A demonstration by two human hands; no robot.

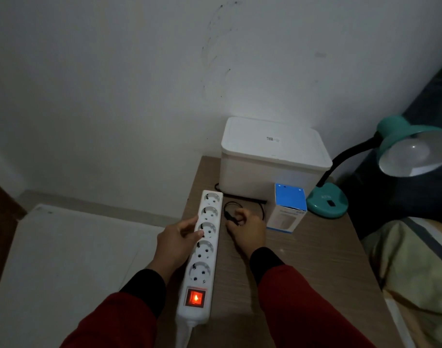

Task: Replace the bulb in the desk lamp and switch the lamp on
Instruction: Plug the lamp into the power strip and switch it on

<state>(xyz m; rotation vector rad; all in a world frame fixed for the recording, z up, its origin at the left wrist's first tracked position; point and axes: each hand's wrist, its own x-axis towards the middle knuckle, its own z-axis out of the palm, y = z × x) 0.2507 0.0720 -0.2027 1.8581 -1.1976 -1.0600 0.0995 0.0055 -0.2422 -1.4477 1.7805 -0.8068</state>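
- You are working in a dim room; colours look muted and grainy.
- The brightest spot is the red switch (195,297) glowing on the power strip (202,252).
- A soft pale patch lights the wall behind the white box (272,156).
- The bulb (408,154) is unlit, with one tiny glint.
- The edges bow outward and darken toward the corners.

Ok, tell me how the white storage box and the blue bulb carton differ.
The white storage box is far larger and squat; the blue bulb carton is small and taller than it is wide. The box is plain white with one small label on its lid; the carton has a blue top over a white printed front. The box sits against the wall, the carton in front of it. Both stand closed on the wooden table.
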